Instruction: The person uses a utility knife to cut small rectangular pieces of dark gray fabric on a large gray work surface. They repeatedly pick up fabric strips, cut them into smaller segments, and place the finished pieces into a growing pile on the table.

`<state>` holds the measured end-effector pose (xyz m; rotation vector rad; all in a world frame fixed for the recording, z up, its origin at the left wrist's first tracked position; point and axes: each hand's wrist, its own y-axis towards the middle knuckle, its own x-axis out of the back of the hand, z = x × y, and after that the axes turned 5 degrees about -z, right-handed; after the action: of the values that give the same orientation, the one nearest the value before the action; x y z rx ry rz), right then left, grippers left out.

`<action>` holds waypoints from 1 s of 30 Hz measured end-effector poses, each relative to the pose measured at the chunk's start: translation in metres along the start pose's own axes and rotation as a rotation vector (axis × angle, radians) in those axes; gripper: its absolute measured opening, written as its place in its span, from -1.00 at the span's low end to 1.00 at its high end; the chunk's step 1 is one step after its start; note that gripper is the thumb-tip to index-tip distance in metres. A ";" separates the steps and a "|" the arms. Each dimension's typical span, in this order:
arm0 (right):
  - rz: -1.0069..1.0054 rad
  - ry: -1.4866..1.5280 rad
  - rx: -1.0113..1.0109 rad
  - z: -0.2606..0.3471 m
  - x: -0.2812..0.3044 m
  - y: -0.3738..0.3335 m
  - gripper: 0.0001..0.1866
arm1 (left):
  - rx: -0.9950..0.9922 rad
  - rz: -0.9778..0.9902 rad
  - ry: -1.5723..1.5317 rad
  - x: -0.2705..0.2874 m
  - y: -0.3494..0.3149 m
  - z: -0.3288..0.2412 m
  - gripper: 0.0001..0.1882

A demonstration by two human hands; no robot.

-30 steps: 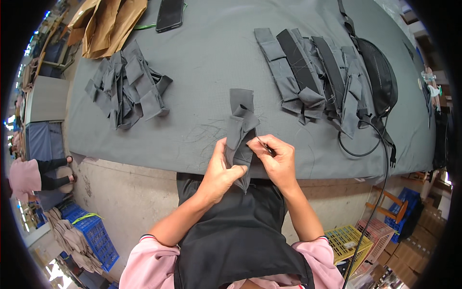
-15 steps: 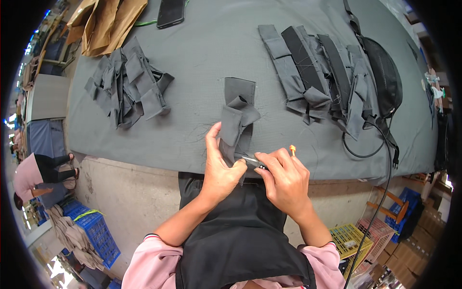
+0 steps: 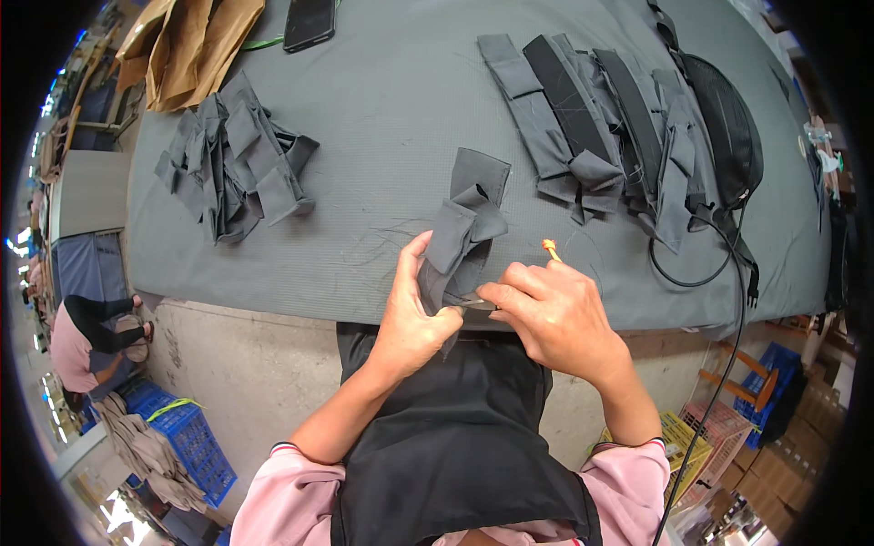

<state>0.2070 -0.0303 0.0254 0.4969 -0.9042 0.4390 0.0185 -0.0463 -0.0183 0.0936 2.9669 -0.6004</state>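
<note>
My left hand pinches the near end of a folded dark grey fabric strip over the table's front edge. The strip's far end lies on the table, with a loose flap folded across its middle. Close on the right, my right hand is closed around small thread snips. Only their metal blades show, pointing left at the fabric beside my left thumb. An orange knotted cord end sticks out behind the right hand's fingers. My palm hides the snips' handle.
Grey fabric strips form one pile at left and another at right. A black waist bag with a cable lies far right. A paper bag and phone sit at the back. Another person is at far left.
The strip's far end has swung right, so it now tilts. My right hand has turned, its wrist and forearm moving right, blades still at the fabric. The other person has gone from bending over to sitting low.
</note>
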 end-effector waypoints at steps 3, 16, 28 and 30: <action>0.025 0.007 0.027 -0.003 0.002 0.001 -0.79 | 0.021 0.011 -0.009 -0.001 -0.001 -0.003 -0.15; -0.301 0.052 -0.281 0.024 -0.020 -0.019 -0.69 | -0.118 -0.109 0.085 -0.008 0.001 -0.002 -0.13; -0.263 0.049 -0.340 0.030 -0.026 -0.008 -0.73 | -0.152 -0.157 0.083 -0.010 -0.002 -0.009 -0.13; -0.266 0.098 -0.355 0.028 -0.030 -0.009 -0.73 | -0.192 -0.146 0.091 -0.009 -0.001 -0.004 -0.14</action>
<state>0.1780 -0.0584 0.0137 0.2615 -0.7870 0.0556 0.0269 -0.0461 -0.0130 -0.1162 3.1219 -0.3315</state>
